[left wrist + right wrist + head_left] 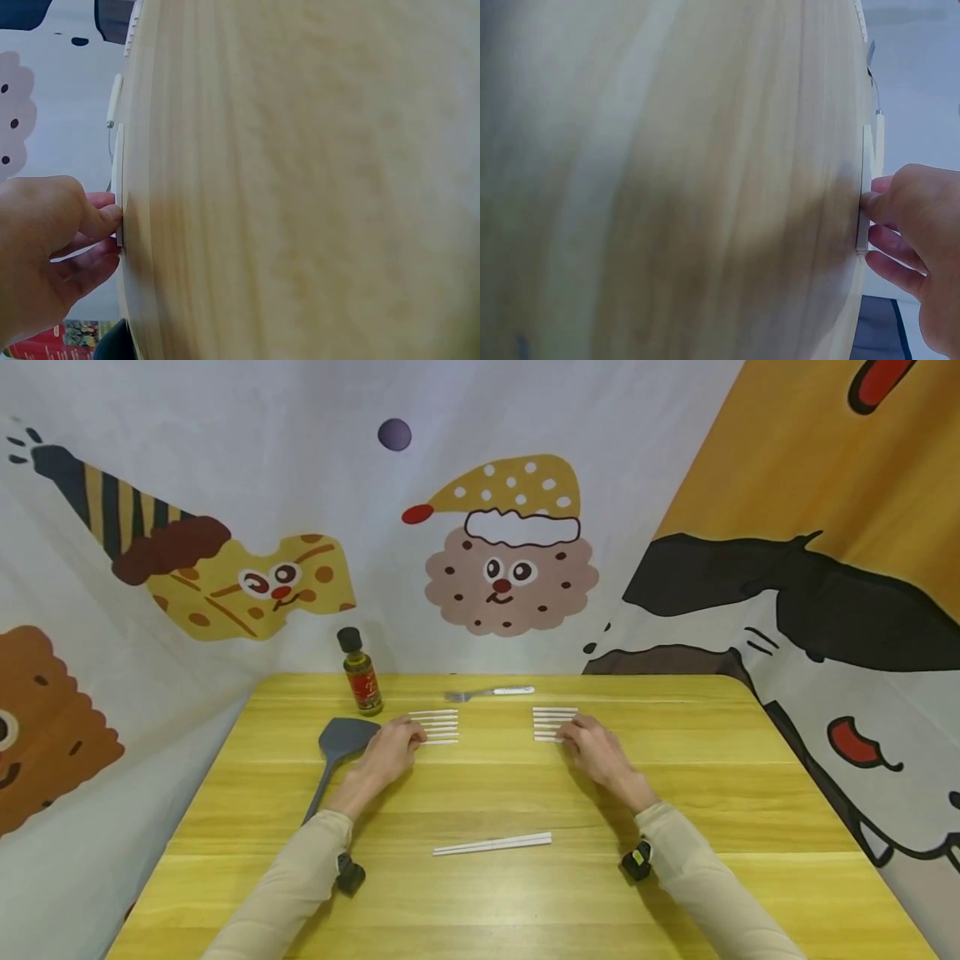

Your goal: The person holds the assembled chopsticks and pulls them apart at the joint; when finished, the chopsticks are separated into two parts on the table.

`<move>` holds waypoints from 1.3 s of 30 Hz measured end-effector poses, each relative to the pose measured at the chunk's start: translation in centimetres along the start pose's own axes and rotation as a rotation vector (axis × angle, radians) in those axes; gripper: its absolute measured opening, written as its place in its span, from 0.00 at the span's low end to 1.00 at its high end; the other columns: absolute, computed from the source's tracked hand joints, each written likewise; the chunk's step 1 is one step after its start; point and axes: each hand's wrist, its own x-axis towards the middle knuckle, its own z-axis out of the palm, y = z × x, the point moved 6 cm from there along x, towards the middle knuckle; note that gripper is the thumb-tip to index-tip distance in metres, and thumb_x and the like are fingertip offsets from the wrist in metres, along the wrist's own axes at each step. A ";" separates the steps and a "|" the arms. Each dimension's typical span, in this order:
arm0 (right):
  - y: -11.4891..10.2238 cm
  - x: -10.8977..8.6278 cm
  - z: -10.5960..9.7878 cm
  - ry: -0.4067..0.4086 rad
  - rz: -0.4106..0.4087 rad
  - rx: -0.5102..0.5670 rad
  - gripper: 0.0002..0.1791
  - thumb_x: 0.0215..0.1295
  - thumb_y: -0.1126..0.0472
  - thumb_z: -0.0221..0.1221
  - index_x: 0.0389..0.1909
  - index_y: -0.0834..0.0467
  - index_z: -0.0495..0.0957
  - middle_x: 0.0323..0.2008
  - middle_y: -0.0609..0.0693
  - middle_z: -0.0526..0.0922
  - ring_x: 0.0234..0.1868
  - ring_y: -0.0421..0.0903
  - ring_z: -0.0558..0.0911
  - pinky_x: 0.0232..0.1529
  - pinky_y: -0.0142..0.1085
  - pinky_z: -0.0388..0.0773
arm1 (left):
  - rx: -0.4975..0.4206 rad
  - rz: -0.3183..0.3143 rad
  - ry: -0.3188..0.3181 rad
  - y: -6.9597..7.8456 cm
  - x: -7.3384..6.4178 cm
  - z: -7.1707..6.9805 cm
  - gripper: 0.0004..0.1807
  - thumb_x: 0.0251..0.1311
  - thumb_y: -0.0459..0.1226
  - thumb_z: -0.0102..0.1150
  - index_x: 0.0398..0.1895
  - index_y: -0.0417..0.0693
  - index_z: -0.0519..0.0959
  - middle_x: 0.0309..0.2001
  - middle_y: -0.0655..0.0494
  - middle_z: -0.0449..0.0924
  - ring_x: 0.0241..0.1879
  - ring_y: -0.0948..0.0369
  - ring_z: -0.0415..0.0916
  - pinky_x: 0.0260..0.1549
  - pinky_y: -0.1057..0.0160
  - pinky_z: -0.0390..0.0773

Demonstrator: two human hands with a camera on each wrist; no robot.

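Two groups of short white sticks lie in parallel rows on the table, a left row (442, 712) and a right row (555, 709). My left hand (393, 750) is at the near left end of its row. Thumb and fingers pinch the nearest white stick (119, 154) there, flat along the tabletop. On the other side my right hand (592, 750) pinches the nearest stick (866, 157) of the right row by its right part. The fingers cover the outer ends of some sticks. A bare gap separates the two rows.
Behind the rows lies a fork (513, 691) with a patterned white handle. A dark-capped bottle (363, 681) stands at the back left. Beside my left hand is a grey spatula (345, 737), partly under the forearm. Two long white chopsticks (495, 843) lie in front.
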 end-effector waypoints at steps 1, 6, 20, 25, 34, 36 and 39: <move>0.0 0.0 0.0 0.004 -0.002 0.000 0.08 0.60 0.73 0.66 0.35 0.58 0.86 0.34 0.52 0.82 0.36 0.51 0.82 0.31 0.44 0.83 | 0.002 0.001 0.003 0.0 0.0 0.0 0.09 0.64 0.26 0.60 0.40 0.44 0.87 0.40 0.51 0.82 0.40 0.53 0.82 0.42 0.54 0.84; -0.1 -0.1 -0.2 0.029 -0.010 0.004 0.09 0.58 0.74 0.66 0.36 0.58 0.86 0.35 0.52 0.83 0.36 0.51 0.83 0.30 0.44 0.84 | 0.004 0.013 0.016 0.0 0.0 -0.1 0.08 0.65 0.26 0.60 0.39 0.44 0.87 0.39 0.51 0.82 0.39 0.53 0.82 0.40 0.55 0.84; -6.0 -1.4 -1.9 0.030 -0.138 0.053 0.14 0.52 0.72 0.71 0.41 0.60 0.85 0.37 0.53 0.83 0.37 0.48 0.82 0.37 0.40 0.85 | 0.027 0.067 0.093 1.7 -0.6 -2.0 0.07 0.62 0.28 0.65 0.39 0.45 0.87 0.39 0.51 0.82 0.38 0.55 0.82 0.36 0.56 0.84; -9.0 -2.5 -1.8 -0.096 -0.148 0.114 0.14 0.57 0.68 0.71 0.44 0.59 0.85 0.40 0.51 0.83 0.38 0.45 0.82 0.37 0.34 0.84 | 0.032 0.173 0.084 4.5 -1.7 -2.6 0.06 0.59 0.27 0.67 0.39 0.42 0.85 0.38 0.49 0.80 0.39 0.53 0.79 0.39 0.56 0.83; -12.9 -4.0 -0.3 -0.371 -0.186 0.379 0.12 0.64 0.62 0.68 0.47 0.57 0.83 0.41 0.49 0.85 0.37 0.38 0.82 0.38 0.26 0.81 | 0.025 0.188 -0.064 8.0 -4.8 -1.6 0.09 0.63 0.31 0.66 0.46 0.43 0.84 0.39 0.52 0.75 0.35 0.62 0.70 0.36 0.63 0.78; -13.3 -4.2 0.0 -0.408 -0.182 0.421 0.11 0.65 0.62 0.68 0.47 0.57 0.83 0.40 0.48 0.85 0.37 0.36 0.81 0.38 0.25 0.81 | 0.014 0.183 -0.103 8.4 -5.4 -1.3 0.10 0.65 0.33 0.65 0.48 0.43 0.83 0.40 0.53 0.75 0.36 0.63 0.70 0.35 0.65 0.79; -13.6 -4.4 0.4 -0.438 -0.165 0.451 0.10 0.65 0.62 0.67 0.46 0.57 0.83 0.38 0.47 0.85 0.36 0.32 0.80 0.38 0.23 0.80 | 0.013 0.189 -0.139 9.0 -6.3 -0.7 0.10 0.66 0.35 0.64 0.49 0.45 0.83 0.40 0.54 0.75 0.36 0.64 0.71 0.35 0.67 0.79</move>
